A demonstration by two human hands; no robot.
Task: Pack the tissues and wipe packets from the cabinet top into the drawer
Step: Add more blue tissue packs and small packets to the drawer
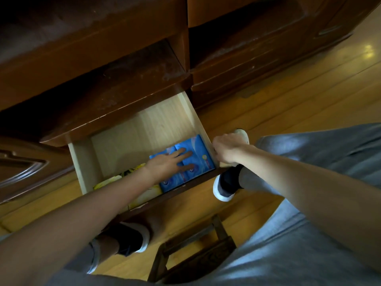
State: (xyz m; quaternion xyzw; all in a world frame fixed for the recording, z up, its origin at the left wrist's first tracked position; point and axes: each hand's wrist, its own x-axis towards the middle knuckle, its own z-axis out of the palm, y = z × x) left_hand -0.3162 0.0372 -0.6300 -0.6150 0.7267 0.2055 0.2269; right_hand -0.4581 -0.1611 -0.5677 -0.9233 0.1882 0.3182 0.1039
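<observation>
- Grey trouser legs (309,234) fill the bottom of the head view, nearest the lens; a dark wooden stool (198,250) sits between them on the yellowish wood floor (288,96).
- Both bare forearms reach fwd & down to the pale-wood pulled-out drawer (148,124) of the dark brown wooden cabinet (92,65).
- Left hand (169,162): fingers straight & spread, laid flat on the blue plastic tissue packets (195,162), pressing, not gripping.
- Blue packets lie side by side in the drawer's front right corner, against the right wall & front panel.
- Yellow packets (111,180) lie to their left along the front, partly hidden under the left forearm; can't tell how many.
- Right hand (224,149): fingers curled over the drawer's right front corner, prob. steadying it; fingertips hidden, so grip depth not clear.
- Back half of the drawer floor shows bare wood.
- Cabinet top isn't in shot, so can't tell what's left up there.
- Step in hand, as I read it: seating the blue packets flat & snug.
- To do it well: keep the palm flat, press evenly, nudge packets tight into the corner so edges line up w/ the yellow ones & nothing rides above the drawer rim.
- Keep the right hand bracing so the drawer doesn't slide while pushing.
</observation>
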